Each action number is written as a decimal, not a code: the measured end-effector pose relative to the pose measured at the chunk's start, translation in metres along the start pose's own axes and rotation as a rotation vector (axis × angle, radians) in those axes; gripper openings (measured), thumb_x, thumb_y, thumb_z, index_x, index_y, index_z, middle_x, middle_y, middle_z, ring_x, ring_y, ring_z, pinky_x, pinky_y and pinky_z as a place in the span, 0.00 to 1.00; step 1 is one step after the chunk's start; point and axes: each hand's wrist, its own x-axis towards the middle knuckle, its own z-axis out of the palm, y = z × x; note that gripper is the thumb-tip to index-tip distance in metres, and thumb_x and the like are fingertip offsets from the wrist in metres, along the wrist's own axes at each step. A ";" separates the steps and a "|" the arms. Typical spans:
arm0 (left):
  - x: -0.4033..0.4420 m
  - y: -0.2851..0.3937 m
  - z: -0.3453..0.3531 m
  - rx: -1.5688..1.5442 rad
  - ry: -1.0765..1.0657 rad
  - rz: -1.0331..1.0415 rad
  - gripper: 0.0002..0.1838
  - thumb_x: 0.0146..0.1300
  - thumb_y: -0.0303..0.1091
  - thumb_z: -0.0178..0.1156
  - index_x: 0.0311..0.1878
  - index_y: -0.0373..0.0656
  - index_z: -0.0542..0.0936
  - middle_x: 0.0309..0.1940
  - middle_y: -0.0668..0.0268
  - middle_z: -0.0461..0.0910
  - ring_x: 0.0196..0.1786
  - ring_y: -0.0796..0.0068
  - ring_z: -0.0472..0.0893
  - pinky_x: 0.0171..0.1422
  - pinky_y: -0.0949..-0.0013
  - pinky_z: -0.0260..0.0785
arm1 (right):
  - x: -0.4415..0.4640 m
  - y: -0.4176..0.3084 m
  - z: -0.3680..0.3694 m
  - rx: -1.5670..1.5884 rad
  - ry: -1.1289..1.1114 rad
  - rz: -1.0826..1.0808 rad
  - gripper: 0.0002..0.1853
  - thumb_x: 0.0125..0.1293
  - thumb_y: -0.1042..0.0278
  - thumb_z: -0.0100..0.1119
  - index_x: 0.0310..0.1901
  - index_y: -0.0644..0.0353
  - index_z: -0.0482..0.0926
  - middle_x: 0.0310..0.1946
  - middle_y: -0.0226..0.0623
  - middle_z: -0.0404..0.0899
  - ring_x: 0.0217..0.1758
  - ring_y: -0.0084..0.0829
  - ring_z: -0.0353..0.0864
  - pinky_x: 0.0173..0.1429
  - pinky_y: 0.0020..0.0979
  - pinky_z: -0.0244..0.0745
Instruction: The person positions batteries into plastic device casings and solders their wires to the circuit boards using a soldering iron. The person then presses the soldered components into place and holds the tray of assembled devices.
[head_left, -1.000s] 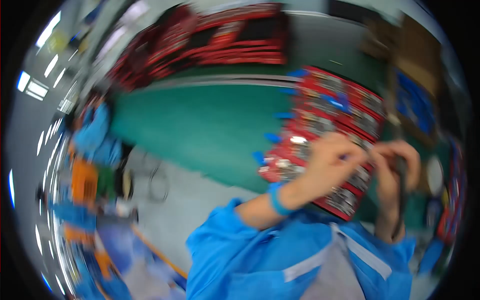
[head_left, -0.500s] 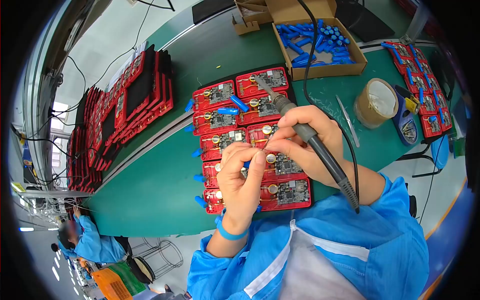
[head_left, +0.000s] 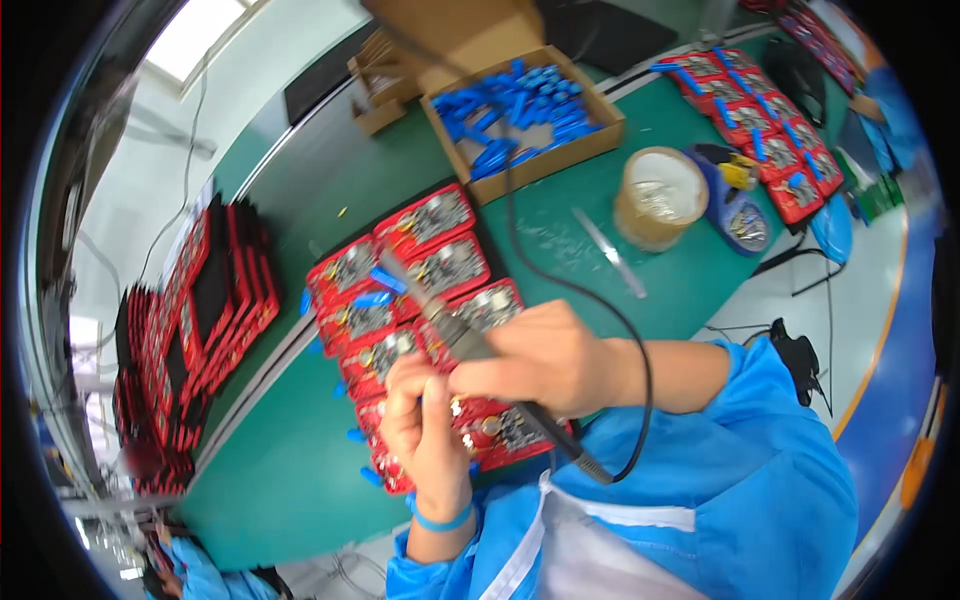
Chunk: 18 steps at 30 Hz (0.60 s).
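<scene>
My right hand (head_left: 550,362) is wrapped round a soldering iron (head_left: 462,338), whose tip points up and left over the red cases. Its fingertips meet those of my left hand (head_left: 425,425), which is closed in a pinch. Whatever is between the left fingers is too small and blurred to make out. A blue wrist band (head_left: 443,522) circles my left wrist. Below both hands lie red cases (head_left: 345,272) with circuit boards, set in two columns on a black mat. Blue cylindrical cells (head_left: 373,299) lie on and beside the cases.
A cardboard box (head_left: 600,120) of blue cells stands at the back. Tweezers (head_left: 610,255), a tape roll (head_left: 655,205) and a soldering-iron stand (head_left: 735,200) are on the right. More red cases (head_left: 760,120) lie beyond; stacked trays (head_left: 205,310) stand left. Co-workers' sleeves (head_left: 215,572) show at the edges.
The view has turned and shifted, so the bench appears lower left. My right hand has closed in over the left fingertips, its back now covering its fingers. The iron remains in it.
</scene>
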 end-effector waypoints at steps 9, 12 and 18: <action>-0.011 0.006 0.004 -0.043 0.002 -0.109 0.06 0.65 0.27 0.50 0.36 0.35 0.75 0.35 0.65 0.73 0.35 0.80 0.70 0.41 0.77 0.61 | -0.008 -0.012 -0.010 -0.075 -0.007 0.065 0.10 0.54 0.67 0.54 0.39 0.52 0.74 0.17 0.31 0.70 0.21 0.33 0.75 0.22 0.35 0.65; -0.008 0.024 0.015 0.024 -0.015 -0.011 0.09 0.65 0.24 0.49 0.27 0.37 0.72 0.28 0.68 0.67 0.27 0.82 0.64 0.30 0.80 0.57 | -0.007 -0.014 -0.010 0.060 0.100 0.027 0.11 0.57 0.68 0.54 0.43 0.55 0.74 0.18 0.30 0.67 0.18 0.32 0.72 0.20 0.31 0.65; -0.009 0.036 0.017 0.398 -0.072 0.310 0.14 0.68 0.32 0.50 0.25 0.38 0.68 0.33 0.63 0.67 0.35 0.73 0.68 0.42 0.71 0.61 | 0.001 -0.022 -0.017 0.317 0.097 0.160 0.09 0.57 0.68 0.58 0.39 0.57 0.72 0.24 0.33 0.77 0.26 0.33 0.78 0.29 0.28 0.71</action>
